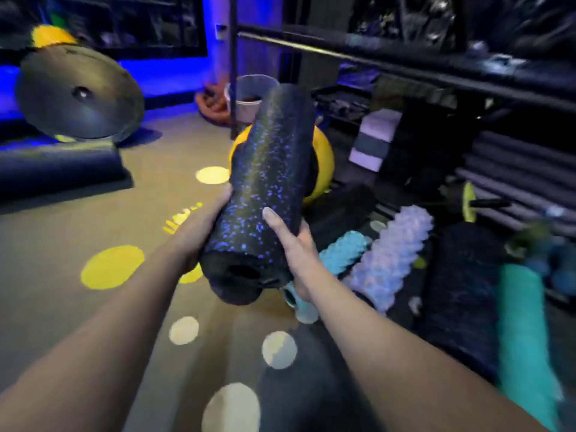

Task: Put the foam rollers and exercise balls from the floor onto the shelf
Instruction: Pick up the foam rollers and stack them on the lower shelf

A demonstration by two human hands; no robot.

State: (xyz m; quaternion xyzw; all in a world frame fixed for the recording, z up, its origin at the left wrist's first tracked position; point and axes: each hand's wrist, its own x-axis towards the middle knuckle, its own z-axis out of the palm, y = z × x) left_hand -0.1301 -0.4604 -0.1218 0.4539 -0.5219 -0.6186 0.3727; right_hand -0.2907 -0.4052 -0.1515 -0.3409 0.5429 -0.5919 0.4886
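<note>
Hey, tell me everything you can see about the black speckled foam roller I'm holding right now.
The speckled foam roller is a thick black cylinder flecked with blue-purple, seemingly dense moulded foam, with a round hole in its near end. It is off the floor and tilted, near end low toward the camera, far end raised away. The left hand grips its left side and the right hand its right side, thumb laid on the surface, both near the low end. It partly hides a yellow exercise ball.
</note>
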